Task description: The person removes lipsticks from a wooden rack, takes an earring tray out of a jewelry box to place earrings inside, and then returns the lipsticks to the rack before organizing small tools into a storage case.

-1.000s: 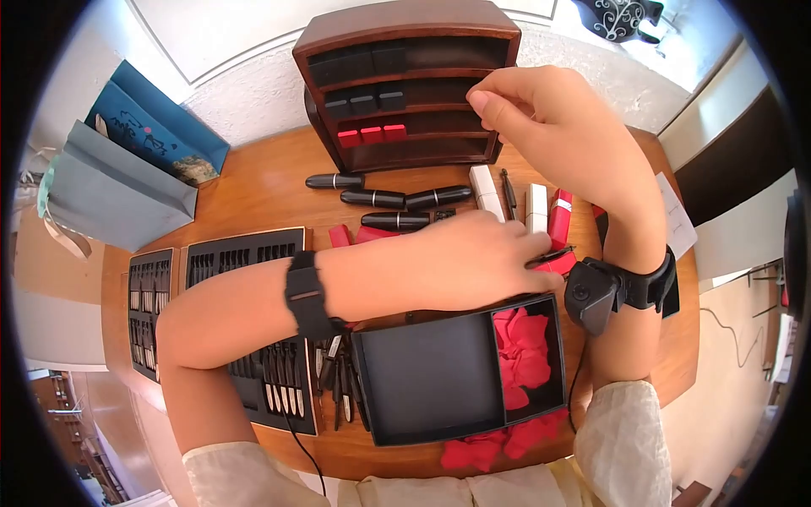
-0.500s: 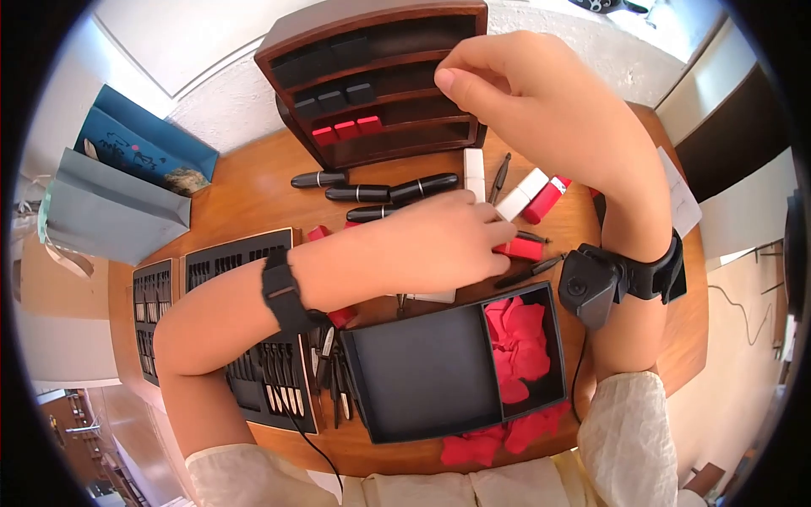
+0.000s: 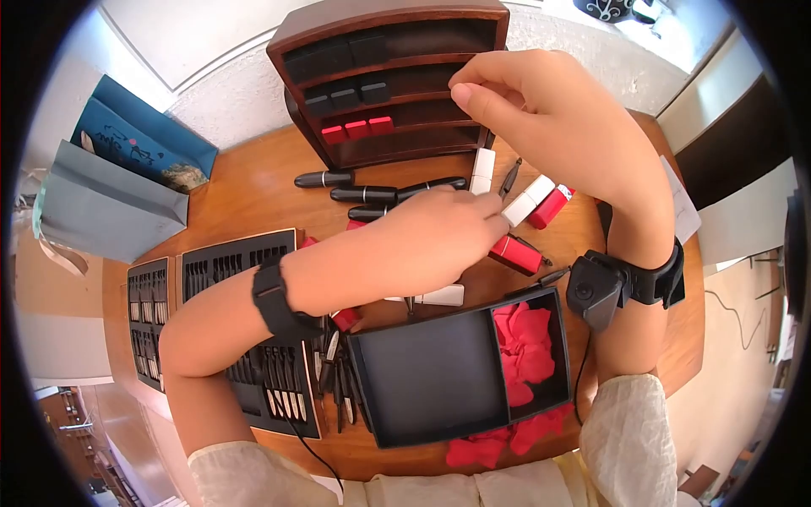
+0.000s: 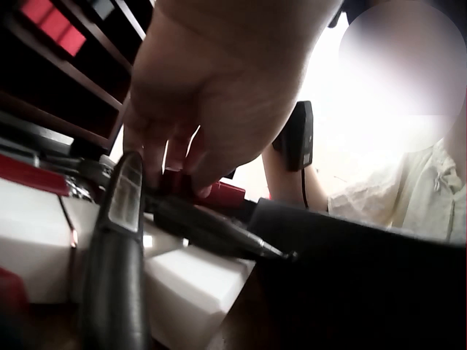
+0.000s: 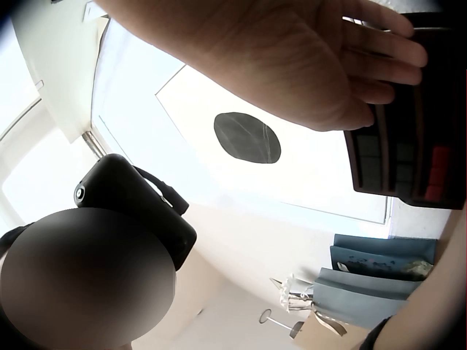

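Observation:
My left hand (image 3: pixel 439 232) reaches across the desk, fingertips down among loose tubes. In the left wrist view its thumb and fingers lie against a red tube (image 4: pixel 225 194); I cannot tell whether they pinch it. The same head view shows a red tube (image 3: pixel 517 255) by the fingertips, with a white tube (image 3: pixel 528 201) and another red tube (image 3: pixel 553 207) just beyond. A slim dark pen-like piece (image 4: pixel 208 226) lies below the fingers. My right hand (image 3: pixel 532 106) is raised before the dark wooden shelf (image 3: pixel 389 17), fingers loosely bent, holding nothing.
A black two-part box (image 3: pixel 431 380) stands in front, red petals (image 3: pixel 524 346) in its narrow part. Slotted black cases (image 3: pixel 228 262) lie left, beside slim pens (image 3: pixel 342 380). Black tubes (image 3: pixel 325 179) lie before the shelf. Blue and grey paper bags (image 3: pixel 127 198) stand back left.
My left hand has drawn back from the right-hand tubes, and the red tube near it has shifted left and turned. The white and red tubes beyond now lie slanted. My right hand stays raised.

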Available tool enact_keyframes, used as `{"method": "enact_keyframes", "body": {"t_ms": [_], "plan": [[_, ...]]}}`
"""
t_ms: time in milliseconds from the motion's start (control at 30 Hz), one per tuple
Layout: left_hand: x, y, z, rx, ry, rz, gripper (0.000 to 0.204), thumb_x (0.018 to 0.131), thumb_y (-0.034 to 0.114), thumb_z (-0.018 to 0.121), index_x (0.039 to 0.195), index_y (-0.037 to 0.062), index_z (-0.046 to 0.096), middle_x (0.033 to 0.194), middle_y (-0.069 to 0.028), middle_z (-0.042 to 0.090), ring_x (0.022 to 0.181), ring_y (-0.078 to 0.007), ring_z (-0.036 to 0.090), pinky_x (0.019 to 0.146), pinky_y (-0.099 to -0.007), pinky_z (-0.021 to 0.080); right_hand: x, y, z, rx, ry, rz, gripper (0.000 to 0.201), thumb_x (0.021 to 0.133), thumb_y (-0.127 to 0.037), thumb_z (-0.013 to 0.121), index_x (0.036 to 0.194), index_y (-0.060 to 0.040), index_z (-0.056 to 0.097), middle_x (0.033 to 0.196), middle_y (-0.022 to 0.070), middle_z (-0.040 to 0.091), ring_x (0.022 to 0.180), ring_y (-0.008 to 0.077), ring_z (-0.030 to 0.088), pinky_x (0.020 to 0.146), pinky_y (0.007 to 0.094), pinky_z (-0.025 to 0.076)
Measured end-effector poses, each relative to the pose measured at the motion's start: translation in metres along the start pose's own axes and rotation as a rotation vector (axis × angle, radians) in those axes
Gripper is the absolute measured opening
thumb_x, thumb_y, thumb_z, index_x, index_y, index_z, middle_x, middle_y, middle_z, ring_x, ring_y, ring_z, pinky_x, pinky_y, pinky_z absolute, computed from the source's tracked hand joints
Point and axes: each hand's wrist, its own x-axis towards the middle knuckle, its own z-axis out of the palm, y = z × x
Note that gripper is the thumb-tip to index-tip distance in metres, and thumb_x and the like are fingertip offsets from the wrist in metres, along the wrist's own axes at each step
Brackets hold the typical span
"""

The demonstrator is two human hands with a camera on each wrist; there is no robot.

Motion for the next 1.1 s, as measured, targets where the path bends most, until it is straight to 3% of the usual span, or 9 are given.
{"method": "enact_keyframes", "body": {"t_ms": [167,233,267,433,500,533,700,933,1100], "plan": [[-0.023,-0.007,-0.033,-0.419,0.071,-0.087,0.029,0.090,0.007,0.062,0.117,-0.0004,0.056,0.109,-0.0130,0.060,0.097,-0.0271,0.063,0.084,-0.0380,0.051,0.000,0.000,-0.002,0.010,-0.001,-0.021,0.029,0.096,-0.022,0.057,0.101,0.0055,0.065,0.065,0.0094,0.053,0.060,0.0148,0.048,0.057,0.0312,0.041],[-0.034,-0.007,-0.041,-0.749,-0.041,-0.286,0.029,0.094,0.003,0.056,0.123,-0.0020,0.053,0.117,-0.0133,0.061,0.101,-0.0202,0.062,0.088,-0.0335,0.050,-0.001,-0.001,-0.002,0.021,0.001,-0.023,0.029,0.096,-0.022,0.057,0.101,0.0055,0.065,0.065,0.0094,0.053,0.060,0.0143,0.048,0.057,0.0309,0.041],[-0.040,-0.006,-0.043,-0.820,-0.062,-0.324,0.030,0.097,0.004,0.053,0.126,-0.0022,0.049,0.119,-0.0123,0.060,0.106,-0.0159,0.059,0.091,-0.0321,0.049,-0.001,-0.002,-0.002,0.023,-0.010,-0.022,0.028,0.096,-0.022,0.057,0.101,0.0051,0.065,0.065,0.0094,0.054,0.060,0.0139,0.049,0.057,0.0304,0.041],[-0.060,-0.008,-0.027,-1.022,0.011,-0.375,0.032,0.099,0.007,0.051,0.130,-0.0025,0.045,0.116,-0.0128,0.060,0.103,-0.0171,0.060,0.089,-0.0335,0.050,-0.004,-0.013,-0.004,0.105,-0.065,-0.026,0.026,0.096,-0.021,0.059,0.101,0.0041,0.064,0.065,0.0099,0.055,0.060,0.0139,0.050,0.058,0.0299,0.043],[-0.063,-0.010,-0.018,-1.058,0.078,-0.368,0.031,0.100,0.009,0.050,0.128,-0.0035,0.045,0.114,-0.0150,0.061,0.098,-0.0183,0.062,0.086,-0.0347,0.051,-0.005,-0.021,-0.012,0.184,-0.344,0.070,0.024,0.095,-0.020,0.060,0.100,0.0034,0.064,0.067,0.0113,0.058,0.059,0.0151,0.054,0.058,0.0305,0.046],[-0.064,-0.011,-0.014,-1.132,0.124,-0.408,0.031,0.101,0.010,0.049,0.129,-0.0036,0.044,0.116,-0.0143,0.060,0.098,-0.0179,0.061,0.085,-0.0337,0.051,-0.007,-0.013,-0.007,0.179,-0.376,-0.110,0.022,0.093,-0.019,0.062,0.100,0.0020,0.064,0.071,0.0134,0.062,0.059,0.0195,0.059,0.058,0.0317,0.048],[-0.063,-0.005,-0.016,-1.309,0.183,-0.516,0.032,0.103,0.011,0.046,0.131,-0.0033,0.043,0.121,-0.0124,0.057,0.103,-0.0164,0.061,0.082,-0.0309,0.054,-0.010,-0.006,0.010,0.053,-0.372,-0.252,0.021,0.085,-0.017,0.068,0.098,-0.0004,0.065,0.073,0.0145,0.063,0.064,0.0279,0.062,0.060,0.0349,0.048],[-0.062,0.008,-0.020,-1.273,0.307,-0.567,0.035,0.101,0.013,0.051,0.133,-0.0007,0.042,0.119,-0.0130,0.057,0.094,-0.0161,0.064,0.078,-0.0301,0.055,-0.006,-0.007,0.012,0.081,-0.354,-0.221,0.020,0.083,-0.016,0.069,0.093,0.0002,0.063,0.070,0.0147,0.061,0.062,0.0288,0.059,0.058,0.0366,0.045],[-0.057,0.019,-0.036,-0.529,0.202,-0.605,0.036,0.090,0.013,0.069,0.120,-0.0014,0.053,0.109,-0.0081,0.057,0.068,-0.0091,0.061,0.060,-0.0248,0.049,-0.006,-0.012,0.016,0.138,-0.312,-0.271,0.022,0.081,-0.016,0.071,0.092,0.0011,0.063,0.068,0.0153,0.060,0.061,0.0281,0.060,0.057,0.0361,0.046]]}}
